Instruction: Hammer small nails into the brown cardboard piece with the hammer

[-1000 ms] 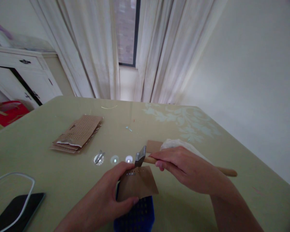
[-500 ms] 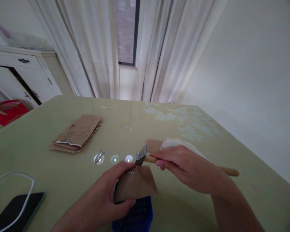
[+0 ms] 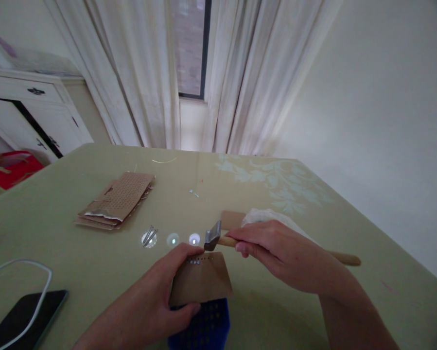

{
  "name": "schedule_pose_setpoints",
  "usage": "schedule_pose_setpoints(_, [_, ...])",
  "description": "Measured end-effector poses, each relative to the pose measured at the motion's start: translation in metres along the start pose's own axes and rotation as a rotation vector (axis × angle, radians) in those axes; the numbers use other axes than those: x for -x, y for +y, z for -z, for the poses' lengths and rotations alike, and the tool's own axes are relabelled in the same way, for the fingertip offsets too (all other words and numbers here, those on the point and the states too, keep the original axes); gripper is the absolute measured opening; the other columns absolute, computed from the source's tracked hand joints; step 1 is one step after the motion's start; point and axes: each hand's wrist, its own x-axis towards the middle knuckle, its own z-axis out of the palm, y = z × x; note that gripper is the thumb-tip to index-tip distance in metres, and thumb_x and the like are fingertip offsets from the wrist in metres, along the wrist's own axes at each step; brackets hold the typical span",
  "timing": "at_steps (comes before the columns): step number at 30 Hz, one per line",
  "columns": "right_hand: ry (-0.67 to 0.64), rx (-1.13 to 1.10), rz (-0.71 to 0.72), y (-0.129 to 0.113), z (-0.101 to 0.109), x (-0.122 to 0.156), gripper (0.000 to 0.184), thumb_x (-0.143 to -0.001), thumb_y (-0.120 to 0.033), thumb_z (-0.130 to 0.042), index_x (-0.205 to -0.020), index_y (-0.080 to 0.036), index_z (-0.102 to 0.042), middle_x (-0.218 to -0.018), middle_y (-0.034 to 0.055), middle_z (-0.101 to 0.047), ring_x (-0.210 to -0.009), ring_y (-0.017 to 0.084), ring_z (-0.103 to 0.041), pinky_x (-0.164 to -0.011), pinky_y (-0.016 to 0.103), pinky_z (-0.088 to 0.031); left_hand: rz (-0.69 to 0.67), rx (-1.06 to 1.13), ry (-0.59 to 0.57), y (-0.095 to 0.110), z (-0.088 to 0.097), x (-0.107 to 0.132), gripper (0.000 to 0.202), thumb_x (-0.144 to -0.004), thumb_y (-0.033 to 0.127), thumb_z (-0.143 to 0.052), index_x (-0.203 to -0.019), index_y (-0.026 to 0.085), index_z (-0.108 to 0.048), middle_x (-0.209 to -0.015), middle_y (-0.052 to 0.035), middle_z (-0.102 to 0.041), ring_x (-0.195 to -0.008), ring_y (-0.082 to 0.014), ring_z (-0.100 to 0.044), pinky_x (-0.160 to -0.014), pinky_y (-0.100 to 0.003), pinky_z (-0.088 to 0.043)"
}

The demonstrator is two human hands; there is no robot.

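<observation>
Near the middle of the table's near edge, the left hand (image 3: 152,304) clamps a flat brown cardboard piece (image 3: 201,284), with the thumb at its near edge and the fingers curled along its left side. A short row of small holes runs along the card's far edge. The card lies on a dark blue perforated plastic block (image 3: 203,329); whether this is a container cannot be told, as the card covers its top.

The right hand (image 3: 276,253) wraps its fingers tightly round the wooden handle of a small steel-headed hammer (image 3: 212,236), whose head is just above the card's far edge.

Beyond the card, a small round clear dish (image 3: 148,238) holds a few metal pins. Towards the left edge lies a stack of perforated brown cardboard sheets (image 3: 116,201). At the near left corner lies a black phone (image 3: 25,316) under a white cable (image 3: 28,265).
</observation>
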Motion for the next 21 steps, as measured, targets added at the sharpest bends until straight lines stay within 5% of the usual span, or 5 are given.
schedule_pose_setpoints(7, [0.005, 0.021, -0.014, -0.002, 0.001, 0.000, 0.033, -0.115, -0.023, -0.054, -0.137, -0.019, -0.077, -0.114, 0.0080, -0.085, -0.099, 0.024, -0.073, -0.089, 0.035, -0.046, 0.032, 0.085, 0.004, 0.000, 0.007, 0.002, 0.087, -0.079, 0.032, -0.090, -0.157, 0.039, -0.054, -0.158, -0.0076, -0.067, -0.142, -0.0357, -0.067, -0.117, -0.050, -0.058])
schedule_pose_setpoints(11, [0.008, 0.004, -0.032, -0.001, 0.000, 0.003, 0.032, -0.117, -0.028, -0.052, -0.133, -0.023, -0.079, -0.111, 0.0063, -0.084, -0.099, 0.023, -0.073, -0.089, 0.034, -0.047, 0.156, 0.145, 0.178, -0.018, 0.020, -0.013, 0.046, -0.097, 0.057, -0.068, -0.134, 0.029, -0.072, -0.134, -0.0108, -0.079, -0.116, -0.0317, -0.080, -0.095, -0.044, -0.067])
schedule_pose_setpoints(13, [0.008, -0.009, -0.040, 0.000, 0.000, 0.004, 0.032, -0.117, -0.030, -0.051, -0.130, -0.023, -0.080, -0.108, 0.0058, -0.083, -0.095, 0.022, -0.073, -0.087, 0.033, -0.047, 0.254, -0.044, 0.373, -0.035, 0.029, -0.022, 0.042, -0.099, 0.059, -0.058, -0.111, 0.023, -0.076, -0.107, -0.0115, -0.084, -0.093, -0.0311, -0.081, -0.083, -0.043, -0.066])
schedule_pose_setpoints(15, [0.007, -0.013, -0.037, 0.001, 0.000, 0.004, 0.032, -0.118, -0.030, -0.050, -0.127, -0.023, -0.080, -0.107, 0.0055, -0.083, -0.094, 0.021, -0.073, -0.086, 0.033, -0.046, 0.353, -0.322, 0.488, -0.053, 0.036, -0.030, 0.037, -0.098, 0.051, -0.054, -0.103, 0.021, -0.075, -0.101, -0.0129, -0.082, -0.085, -0.0320, -0.079, -0.082, -0.046, -0.062])
schedule_pose_setpoints(21, [0.005, 0.006, -0.029, 0.000, 0.000, 0.002, 0.031, -0.118, -0.030, -0.050, -0.126, -0.024, -0.079, -0.110, 0.0047, -0.083, -0.097, 0.023, -0.072, -0.086, 0.033, -0.045, 0.432, -0.543, 0.418, -0.081, 0.040, -0.038, 0.026, -0.097, 0.041, -0.055, -0.097, 0.020, -0.071, -0.102, -0.0135, -0.080, -0.094, -0.0325, -0.078, -0.083, -0.042, -0.057])
